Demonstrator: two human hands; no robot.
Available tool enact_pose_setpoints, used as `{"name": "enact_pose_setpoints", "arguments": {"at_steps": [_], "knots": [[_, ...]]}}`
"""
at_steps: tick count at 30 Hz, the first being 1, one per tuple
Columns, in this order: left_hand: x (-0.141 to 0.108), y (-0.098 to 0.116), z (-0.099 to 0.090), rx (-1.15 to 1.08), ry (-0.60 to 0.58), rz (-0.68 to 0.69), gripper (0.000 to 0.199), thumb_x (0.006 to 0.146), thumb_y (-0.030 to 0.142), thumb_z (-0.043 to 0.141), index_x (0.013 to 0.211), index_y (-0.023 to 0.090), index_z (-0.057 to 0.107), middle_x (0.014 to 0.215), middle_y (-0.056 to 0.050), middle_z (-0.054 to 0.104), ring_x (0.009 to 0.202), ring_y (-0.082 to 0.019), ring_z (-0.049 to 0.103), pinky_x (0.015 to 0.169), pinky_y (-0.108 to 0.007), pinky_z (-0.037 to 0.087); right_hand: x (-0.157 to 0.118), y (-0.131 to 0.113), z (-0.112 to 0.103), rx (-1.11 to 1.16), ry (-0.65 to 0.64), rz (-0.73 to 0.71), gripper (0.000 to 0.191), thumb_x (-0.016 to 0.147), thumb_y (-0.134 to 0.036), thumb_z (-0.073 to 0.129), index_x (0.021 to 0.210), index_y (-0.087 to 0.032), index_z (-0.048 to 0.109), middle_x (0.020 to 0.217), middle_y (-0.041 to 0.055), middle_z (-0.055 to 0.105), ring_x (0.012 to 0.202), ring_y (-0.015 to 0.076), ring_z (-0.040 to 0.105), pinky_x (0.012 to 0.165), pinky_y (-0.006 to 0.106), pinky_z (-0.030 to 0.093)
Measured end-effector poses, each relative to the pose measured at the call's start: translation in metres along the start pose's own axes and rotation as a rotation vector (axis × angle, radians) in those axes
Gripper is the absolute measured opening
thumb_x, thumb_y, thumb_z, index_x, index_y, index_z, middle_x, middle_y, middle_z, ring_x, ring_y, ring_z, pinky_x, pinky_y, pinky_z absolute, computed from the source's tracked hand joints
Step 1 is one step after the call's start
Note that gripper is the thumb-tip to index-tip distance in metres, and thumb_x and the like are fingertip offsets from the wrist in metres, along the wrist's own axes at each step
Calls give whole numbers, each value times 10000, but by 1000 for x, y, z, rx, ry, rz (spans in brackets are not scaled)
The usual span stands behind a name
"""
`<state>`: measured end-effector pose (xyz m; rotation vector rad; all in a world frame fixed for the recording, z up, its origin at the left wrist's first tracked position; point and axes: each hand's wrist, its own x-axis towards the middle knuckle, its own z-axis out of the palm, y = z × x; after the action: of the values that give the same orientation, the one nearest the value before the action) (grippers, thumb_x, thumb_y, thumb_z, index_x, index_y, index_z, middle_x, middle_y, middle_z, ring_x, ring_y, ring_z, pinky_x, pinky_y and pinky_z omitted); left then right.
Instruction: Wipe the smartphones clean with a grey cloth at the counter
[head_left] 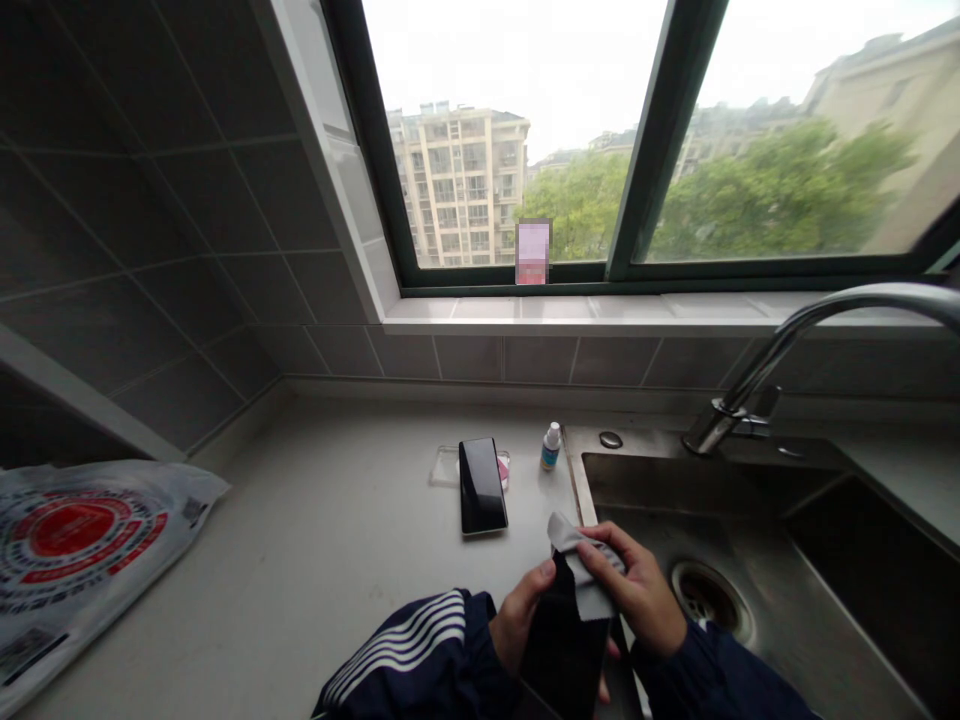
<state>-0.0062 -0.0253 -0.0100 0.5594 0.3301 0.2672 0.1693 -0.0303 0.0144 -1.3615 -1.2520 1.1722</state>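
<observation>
Left hand: the left hand (516, 618) is closed in a firm grasp around the side of a black phone (562, 645), with the thumb running up its edge.
Right hand: the right hand (636, 588) is clenched on a grey cloth (589, 570), pressing it over the upper end of the phone.
Arms: both come in from the bottom of the view in navy sleeves, the left sleeve (401, 645) carrying white stripes; the wrists nearly meet in front of the body.
Phone in hand: its long axis points away from the person toward the window, and it is held up at the table's edge beside the sink. Its lower end runs out of view.
Table: on the table (337, 540), a second phone (482, 486) lies partly over a clear case (450, 466). A small bottle (551, 447) stands upright near the sink (690, 490).
Left side: a printed plastic bag (75, 560) lies on the table.
Above sink: a curved steel tap (750, 385).
</observation>
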Motion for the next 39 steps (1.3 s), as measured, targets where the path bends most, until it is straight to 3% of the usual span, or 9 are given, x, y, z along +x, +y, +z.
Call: {"name": "enact_pose_setpoints", "arguments": {"at_steps": [4, 8, 12, 15, 18, 21, 24, 33, 39], "knots": [[-1, 0, 0, 18, 20, -15, 989, 726, 843, 271, 981, -17, 687, 713, -178, 674, 640, -272, 637, 664, -403, 464, -1, -1, 0, -9, 31, -13, 364, 798, -546, 673, 868, -192, 627, 687, -3, 623, 600, 144, 544, 535, 223, 421], [1, -3, -4, -14, -10, -7, 938, 763, 813, 258, 1002, 11, 682, 772, -155, 681, 642, -254, 645, 679, -401, 470, -1, -5, -1, -24, 20, -26, 360, 806, -539, 663, 915, -197, 668, 767, 19, 673, 674, 174, 590, 613, 250, 454], [3, -6, -11, -24, -72, -28, 915, 764, 814, 288, 1048, 31, 668, 839, -156, 694, 646, -265, 661, 715, -431, 475, 1, -8, -3, -50, -64, -63, 421, 840, -549, 602, 1073, -213, 699, 1074, 84, 707, 997, 273, 634, 884, 358, 463], [4, -10, -15, -37, -51, -15, 874, 781, 793, 308, 1176, 79, 621, 926, -139, 704, 641, -257, 672, 718, -423, 475, 1, -7, -4, -36, -112, -69, 434, 846, -548, 590, 1118, -225, 694, 1165, 94, 684, 1126, 303, 592, 993, 410, 403], [4, -11, -16, -30, -76, -11, 921, 776, 807, 282, 1138, 40, 639, 897, -145, 704, 614, -242, 662, 682, -383, 475, -1, -4, -1, -14, -73, -76, 405, 838, -540, 610, 1071, -219, 694, 1096, 85, 697, 1034, 280, 624, 909, 370, 448], [3, -10, -14, -24, -102, -29, 961, 762, 823, 269, 1046, 0, 675, 839, -154, 700, 615, -239, 657, 660, -360, 479, -3, 0, 3, -6, 21, -57, 392, 813, -553, 641, 970, -196, 669, 874, 49, 691, 771, 216, 635, 696, 298, 477], [3, -9, -13, -52, -77, -10, 888, 763, 800, 331, 1050, 38, 684, 890, -148, 709, 667, -253, 675, 677, -369, 490, -4, 2, 6, -17, 70, -50, 382, 798, -563, 656, 884, -192, 623, 721, 7, 629, 629, 170, 573, 591, 262, 445], [5, -11, -12, -62, -32, 6, 868, 801, 764, 302, 1159, 51, 644, 927, -152, 701, 688, -275, 672, 754, -434, 459, -6, -2, 8, -56, 180, -93, 349, 763, -536, 700, 814, -200, 623, 789, 30, 649, 710, 198, 596, 642, 271, 457], [4, -13, -11, -59, -69, 38, 949, 778, 792, 301, 1180, -11, 610, 869, -182, 695, 650, -262, 647, 851, -474, 432, -7, -5, 11, -9, 128, -89, 423, 776, -577, 657, 932, -186, 697, 861, 67, 710, 766, 234, 648, 692, 307, 489]]}}
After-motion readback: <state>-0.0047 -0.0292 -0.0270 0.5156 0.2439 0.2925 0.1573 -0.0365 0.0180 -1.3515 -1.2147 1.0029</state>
